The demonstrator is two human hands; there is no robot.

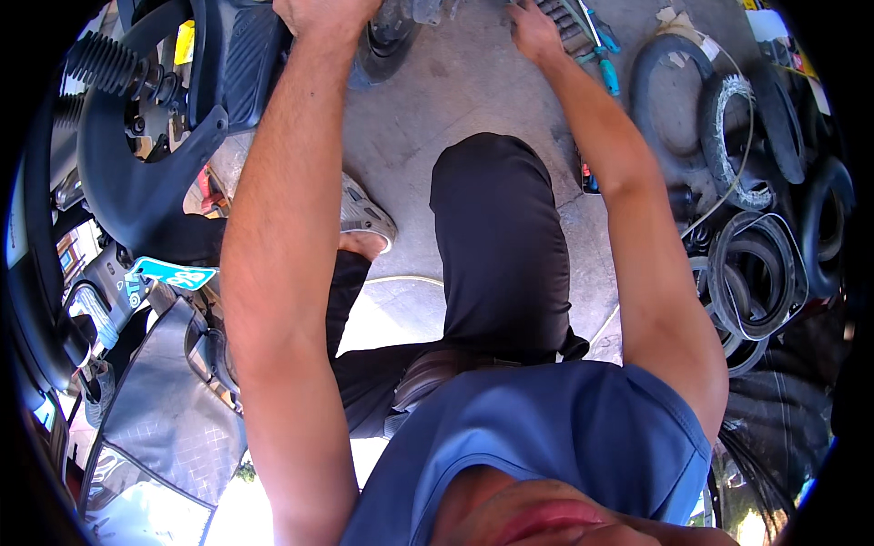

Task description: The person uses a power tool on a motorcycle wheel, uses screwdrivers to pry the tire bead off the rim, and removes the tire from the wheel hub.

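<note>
At the top edge, my left hand (pixel 330 13) is raised beside a dark wheel (pixel 390 44) with greyish metal parts above it. The frame cuts off its fingers, so its grip is hidden. My right hand (pixel 535 35) reaches out to the right of it, low over the floor. Its fingers are mostly cut off by the top edge, and whether it holds anything cannot be made out. Close beside it is a grey tray of sockets (pixel 570 29). A screwdriver with a teal handle (pixel 608 76) lies along the tray's right side.
Several tyres (pixel 672 91) and rings lie at the right, with a thin pale hose (pixel 728 187) running across them. A scooter with a black fender (pixel 150 196) stands at the left. My bent knee (pixel 499 209) is between my arms, above the concrete floor (pixel 410 136).
</note>
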